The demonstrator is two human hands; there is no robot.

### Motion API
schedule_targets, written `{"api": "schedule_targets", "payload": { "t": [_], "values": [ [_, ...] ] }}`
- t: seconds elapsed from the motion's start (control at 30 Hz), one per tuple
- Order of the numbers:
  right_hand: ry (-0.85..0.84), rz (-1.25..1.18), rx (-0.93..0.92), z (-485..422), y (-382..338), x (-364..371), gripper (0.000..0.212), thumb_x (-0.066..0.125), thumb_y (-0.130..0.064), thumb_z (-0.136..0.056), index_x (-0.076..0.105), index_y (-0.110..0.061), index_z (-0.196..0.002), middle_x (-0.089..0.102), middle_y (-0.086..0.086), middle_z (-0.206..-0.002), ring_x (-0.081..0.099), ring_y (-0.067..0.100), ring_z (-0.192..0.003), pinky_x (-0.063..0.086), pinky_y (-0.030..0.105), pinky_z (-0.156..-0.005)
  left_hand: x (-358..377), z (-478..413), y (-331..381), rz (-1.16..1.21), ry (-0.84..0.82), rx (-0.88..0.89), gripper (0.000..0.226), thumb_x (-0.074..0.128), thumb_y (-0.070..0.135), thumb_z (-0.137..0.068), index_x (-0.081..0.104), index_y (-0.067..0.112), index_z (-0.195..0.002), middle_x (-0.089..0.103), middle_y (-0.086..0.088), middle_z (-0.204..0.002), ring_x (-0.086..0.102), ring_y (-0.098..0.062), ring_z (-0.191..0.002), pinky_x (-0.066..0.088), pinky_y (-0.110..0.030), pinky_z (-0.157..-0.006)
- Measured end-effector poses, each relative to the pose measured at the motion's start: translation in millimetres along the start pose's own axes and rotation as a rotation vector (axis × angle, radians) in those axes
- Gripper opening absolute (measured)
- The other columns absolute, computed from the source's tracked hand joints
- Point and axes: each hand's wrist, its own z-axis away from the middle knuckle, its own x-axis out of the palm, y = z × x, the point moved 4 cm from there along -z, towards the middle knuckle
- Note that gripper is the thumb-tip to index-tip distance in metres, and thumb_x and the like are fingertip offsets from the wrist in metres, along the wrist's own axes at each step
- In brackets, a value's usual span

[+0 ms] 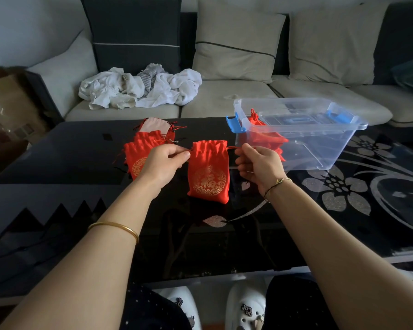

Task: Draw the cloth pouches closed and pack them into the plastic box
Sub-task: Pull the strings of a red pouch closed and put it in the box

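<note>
A red cloth pouch (209, 172) with a gold emblem lies on the black glass table (343, 210), its mouth gathered. My left hand (165, 164) pinches the drawstring at the pouch's left side. My right hand (258, 165) pinches the red drawstring at its right side. A stack of more red pouches (141, 148) lies behind my left hand, with one pink-lined open pouch on top at the back. The clear plastic box (320, 148) with blue latches stands to the right and holds red pouches (262, 136) at its left end.
A beige sofa (224, 91) with cushions runs behind the table; crumpled white cloths (141, 89) lie on its seat. A brown bag (10, 108) stands at far left. My white shoes show under the table's near edge.
</note>
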Motion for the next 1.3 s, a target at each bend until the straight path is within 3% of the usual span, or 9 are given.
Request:
{"api": "schedule_targets", "payload": {
  "t": [0.1,0.5,0.57,0.7,0.8,0.97,1.07,1.17,1.3],
  "values": [
    [0.032,0.01,0.012,-1,1,-2,0.027,0.046,-0.019,-0.097,0.063,-0.006,-0.081,0.055,0.004,-0.062,0.048,0.011,-0.047,0.044,0.02,-0.047,-3,-2,-5,0.021,0.016,-0.037,0.012,0.056,0.019,-0.093,0.067,0.018,-0.098,0.063,-0.001,-0.09,0.057,-0.011,-0.08,0.05,-0.029,-0.076],
    [0.103,0.39,-0.171,-7,-1,-14,0.024,0.054,-0.023,-0.092,0.061,-0.006,-0.076,0.058,0.005,-0.064,0.051,0.012,-0.052,0.045,0.02,-0.047,-11,-3,-12,0.127,0.202,-0.166,0.02,0.057,0.025,-0.093,0.069,0.014,-0.082,0.054,0.003,-0.067,0.049,-0.011,-0.067,0.044,-0.024,-0.062],
    [0.09,0.252,-0.091,-9,2,-16,0.026,0.054,-0.023,-0.092,0.058,-0.009,-0.071,0.054,0.004,-0.06,0.046,0.012,-0.049,0.041,0.019,-0.043,-11,-4,-15,0.158,0.212,-0.191,0.024,0.055,0.027,-0.094,0.068,0.015,-0.077,0.053,0.003,-0.067,0.049,-0.012,-0.066,0.045,-0.026,-0.063],
    [-0.033,-0.289,0.247,-12,11,-14,0.028,0.053,-0.026,-0.092,0.058,-0.014,-0.067,0.045,-0.003,-0.053,0.038,0.009,-0.048,0.034,0.019,-0.044,-9,-4,-15,0.196,0.204,-0.262,0.037,0.05,0.035,-0.096,0.067,0.013,-0.072,0.05,0.002,-0.063,0.046,-0.01,-0.057,0.043,-0.023,-0.058],
    [-0.1,-0.474,0.395,-10,14,-9,0.03,0.05,-0.028,-0.092,0.057,-0.017,-0.065,0.042,-0.007,-0.052,0.036,0.007,-0.048,0.033,0.018,-0.046,-2,-2,-13,0.514,0.174,-0.459,0.039,0.05,0.036,-0.096,0.063,0.013,-0.067,0.045,0.005,-0.052,0.039,-0.007,-0.047,0.037,-0.02,-0.053],
    [0.099,-0.743,0.502,-8,18,-18,0.036,0.05,-0.025,-0.093,0.054,-0.016,-0.058,0.04,-0.009,-0.037,0.035,0.003,-0.031,0.029,0.014,-0.043,1,1,-16,0.995,0.209,-0.683,0.037,0.043,0.026,-0.096,0.052,0.022,-0.06,0.034,0.01,-0.035,0.028,-0.005,-0.031,0.026,-0.016,-0.045],
    [0.24,-0.799,0.463,-11,21,-21,0.033,0.051,-0.022,-0.093,0.053,-0.015,-0.061,0.041,-0.009,-0.034,0.034,0.002,-0.026,0.028,0.012,-0.035,3,2,-10,1.063,0.256,-0.66,0.038,0.042,0.024,-0.096,0.05,0.022,-0.058,0.035,0.01,-0.034,0.028,-0.005,-0.029,0.025,-0.016,-0.043],
    [0.393,-0.596,0.267,-13,14,-28,0.026,0.056,-0.019,-0.09,0.058,-0.013,-0.064,0.046,-0.007,-0.044,0.035,0.006,-0.035,0.031,0.016,-0.038,1,-2,6,1.02,0.317,-0.505,0.038,0.045,0.028,-0.097,0.052,0.019,-0.06,0.042,0.01,-0.042,0.033,-0.004,-0.039,0.03,-0.016,-0.048],
    [0.317,-0.344,-0.07,-5,-21,-21,0.031,0.055,-0.015,-0.09,0.057,-0.013,-0.059,0.044,-0.008,-0.041,0.034,0.006,-0.035,0.03,0.018,-0.039,3,-3,37,0.796,0.121,-0.174,0.038,0.042,0.038,-0.098,0.055,0.02,-0.067,0.066,0.008,-0.091,0.06,-0.006,-0.089,0.042,-0.023,-0.075]
  ]
}}
